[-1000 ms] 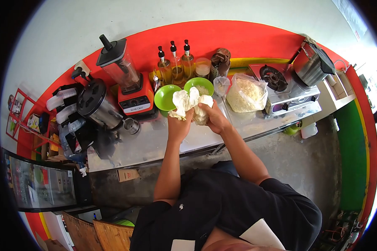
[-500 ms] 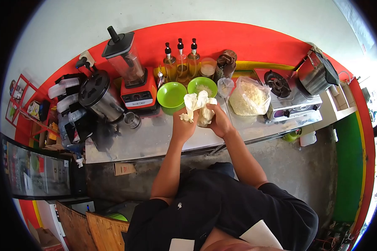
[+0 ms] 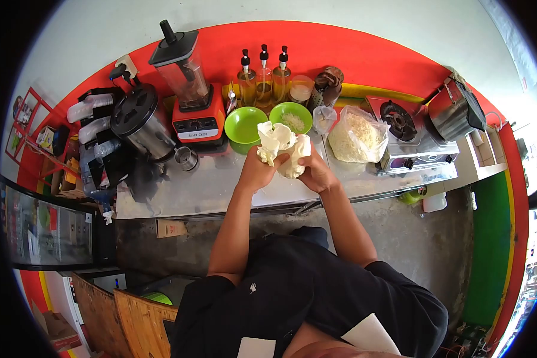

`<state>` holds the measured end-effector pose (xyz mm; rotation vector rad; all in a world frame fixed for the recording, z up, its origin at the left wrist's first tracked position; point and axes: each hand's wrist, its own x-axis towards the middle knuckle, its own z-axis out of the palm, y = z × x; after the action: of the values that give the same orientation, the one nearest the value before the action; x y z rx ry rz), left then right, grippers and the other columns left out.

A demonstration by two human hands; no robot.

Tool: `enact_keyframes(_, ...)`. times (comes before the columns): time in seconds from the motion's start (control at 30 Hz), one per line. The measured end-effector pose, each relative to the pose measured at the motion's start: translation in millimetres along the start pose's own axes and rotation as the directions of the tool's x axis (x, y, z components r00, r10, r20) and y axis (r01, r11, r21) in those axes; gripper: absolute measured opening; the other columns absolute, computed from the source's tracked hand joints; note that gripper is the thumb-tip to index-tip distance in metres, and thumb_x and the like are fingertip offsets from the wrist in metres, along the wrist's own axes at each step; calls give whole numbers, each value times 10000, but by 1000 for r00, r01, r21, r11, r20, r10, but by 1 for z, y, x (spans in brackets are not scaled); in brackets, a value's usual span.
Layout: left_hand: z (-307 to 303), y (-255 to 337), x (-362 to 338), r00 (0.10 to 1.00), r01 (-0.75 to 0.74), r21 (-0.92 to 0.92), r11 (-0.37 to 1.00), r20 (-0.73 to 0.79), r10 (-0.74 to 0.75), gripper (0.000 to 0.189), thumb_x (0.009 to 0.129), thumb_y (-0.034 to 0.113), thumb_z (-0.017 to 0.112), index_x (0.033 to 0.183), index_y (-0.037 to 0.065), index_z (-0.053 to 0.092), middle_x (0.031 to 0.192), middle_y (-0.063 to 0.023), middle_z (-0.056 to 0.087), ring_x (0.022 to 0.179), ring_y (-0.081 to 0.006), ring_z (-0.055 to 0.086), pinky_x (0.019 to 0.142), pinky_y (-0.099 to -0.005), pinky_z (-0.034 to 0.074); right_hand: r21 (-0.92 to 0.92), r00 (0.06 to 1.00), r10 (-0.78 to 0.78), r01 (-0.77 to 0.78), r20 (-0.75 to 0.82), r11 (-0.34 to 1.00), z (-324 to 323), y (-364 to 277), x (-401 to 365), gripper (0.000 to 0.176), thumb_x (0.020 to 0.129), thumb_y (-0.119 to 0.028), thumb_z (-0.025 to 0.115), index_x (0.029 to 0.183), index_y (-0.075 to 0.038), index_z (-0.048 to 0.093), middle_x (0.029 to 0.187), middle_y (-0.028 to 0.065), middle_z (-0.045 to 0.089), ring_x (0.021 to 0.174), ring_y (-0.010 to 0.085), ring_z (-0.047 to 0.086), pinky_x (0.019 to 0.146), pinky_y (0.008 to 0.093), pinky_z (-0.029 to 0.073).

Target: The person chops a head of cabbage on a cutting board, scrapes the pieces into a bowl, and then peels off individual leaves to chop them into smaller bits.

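Observation:
Both my hands grip a pale, cream-coloured, crumpled bundle (image 3: pixel 277 138), held above the front of the steel counter. Its upper part flares open with ragged folds. My left hand (image 3: pixel 259 170) wraps round the bundle's left side, and my right hand (image 3: pixel 317 171) closes on its rounded right part. Just behind it stand an empty-looking green bowl (image 3: pixel 245 127) and a second green bowl (image 3: pixel 308 122) with pale shreds inside. A clear bag of pale shredded material (image 3: pixel 358 138) lies to the right.
On the steel counter (image 3: pixel 161 200) stand a red blender (image 3: pixel 198 122), a steel canister (image 3: pixel 149 128), a small metal cup (image 3: pixel 186 158), pump bottles (image 3: pixel 264 80) and a jar (image 3: pixel 301 89). A gas stove (image 3: pixel 420 155) with a pot (image 3: pixel 453 110) is at the right.
The bundle has turned and shows more of its opened folds and rounded right part. My hands sit slightly lower against the bowls. The whole view has shifted a little.

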<state>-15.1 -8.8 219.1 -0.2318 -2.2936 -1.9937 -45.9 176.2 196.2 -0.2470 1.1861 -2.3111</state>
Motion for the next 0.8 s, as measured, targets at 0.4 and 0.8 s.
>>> enact_keyframes(0.4, -4, -15, 10, 990, 120, -521, 845, 3, -139, 572, 898, 91, 755, 1404, 57, 490, 1282, -47, 642, 1169, -197, 617, 992, -361, 496, 349, 976, -27, -51, 216, 936, -13, 11, -5, 947, 703, -383, 748, 1533, -150, 355, 1493, 139, 456, 1343, 355, 492, 1059, 566, 460)
enact_keyframes(0.8, -56, -31, -1, 922, 177, -507, 843, -214, -322, 518, 889, 157, 757, 1359, 102, 547, 1207, -18, 664, 1071, -139, 643, 859, -338, 525, 403, 969, 102, -188, 224, 896, -26, 23, 11, 798, 843, -494, 703, 1504, -189, 376, 1482, 263, 427, 1266, 405, 533, 1047, 555, 457)
